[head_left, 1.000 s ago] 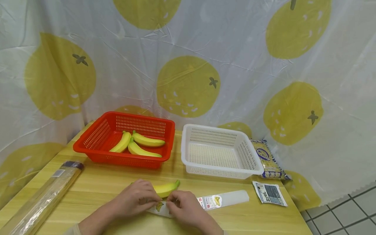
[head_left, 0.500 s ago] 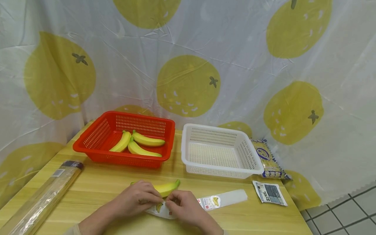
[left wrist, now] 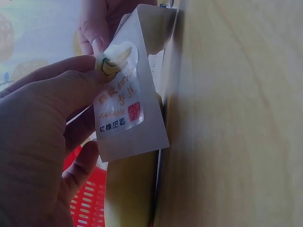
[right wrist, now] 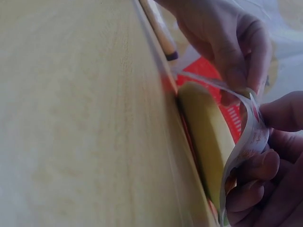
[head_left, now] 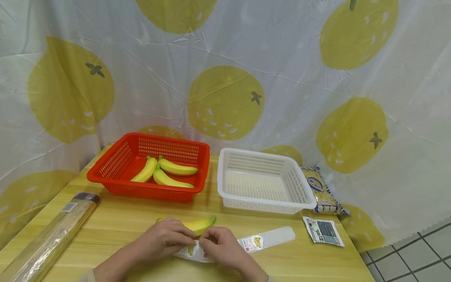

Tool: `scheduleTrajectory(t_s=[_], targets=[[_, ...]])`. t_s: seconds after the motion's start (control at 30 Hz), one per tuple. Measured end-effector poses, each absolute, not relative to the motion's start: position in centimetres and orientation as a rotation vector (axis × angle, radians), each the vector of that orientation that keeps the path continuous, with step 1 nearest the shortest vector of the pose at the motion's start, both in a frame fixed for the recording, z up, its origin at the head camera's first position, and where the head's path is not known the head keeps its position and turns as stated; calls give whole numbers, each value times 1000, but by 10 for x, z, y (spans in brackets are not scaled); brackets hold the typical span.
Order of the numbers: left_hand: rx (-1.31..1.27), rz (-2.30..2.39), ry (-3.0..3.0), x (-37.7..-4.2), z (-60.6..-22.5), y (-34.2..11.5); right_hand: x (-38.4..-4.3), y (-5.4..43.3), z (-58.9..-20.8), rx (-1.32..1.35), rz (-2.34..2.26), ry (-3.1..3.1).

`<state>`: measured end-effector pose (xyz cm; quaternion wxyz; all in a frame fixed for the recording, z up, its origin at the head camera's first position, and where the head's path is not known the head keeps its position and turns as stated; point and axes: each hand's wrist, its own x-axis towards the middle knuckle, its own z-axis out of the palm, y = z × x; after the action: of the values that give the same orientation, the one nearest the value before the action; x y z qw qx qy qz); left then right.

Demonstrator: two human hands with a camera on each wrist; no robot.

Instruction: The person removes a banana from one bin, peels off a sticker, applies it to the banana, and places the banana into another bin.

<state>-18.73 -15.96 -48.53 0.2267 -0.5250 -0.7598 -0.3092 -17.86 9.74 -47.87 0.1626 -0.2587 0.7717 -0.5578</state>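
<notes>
Both hands work on a strip of banana stickers (head_left: 275, 238) on pale backing paper, close in front of a yellow banana (head_left: 201, 226) on the table. My left hand (head_left: 167, 239) pinches the edge of one sticker (left wrist: 120, 111), whose banana picture curls up at the fingertips in the left wrist view. My right hand (head_left: 223, 246) grips the strip just right of that sticker. The backing paper (right wrist: 239, 146) bends in a curve between the hands in the right wrist view. The strip's other end extends rightward with another banana sticker (head_left: 254, 243) on it.
Behind the hands, a red basket (head_left: 148, 190) holds three bananas (head_left: 172, 180). A white basket (head_left: 267, 206) stands to its right, beside a yellow-and-blue bag (head_left: 318, 192) and a small white packet (head_left: 324, 232). A long wrapped roll (head_left: 53, 239) lies at the left.
The strip's right end has slid slightly left. Its part between the hands has bowed a little toward me. Both hands have stayed almost in place.
</notes>
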Motion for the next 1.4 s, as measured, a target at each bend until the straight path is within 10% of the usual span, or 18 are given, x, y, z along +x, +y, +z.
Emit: scheduleTrajectory(t_s=[1.4], targets=[[-1297, -1015, -2213, -180, -485, -157, -183, 98, -487, -803, -1519, 2241]])
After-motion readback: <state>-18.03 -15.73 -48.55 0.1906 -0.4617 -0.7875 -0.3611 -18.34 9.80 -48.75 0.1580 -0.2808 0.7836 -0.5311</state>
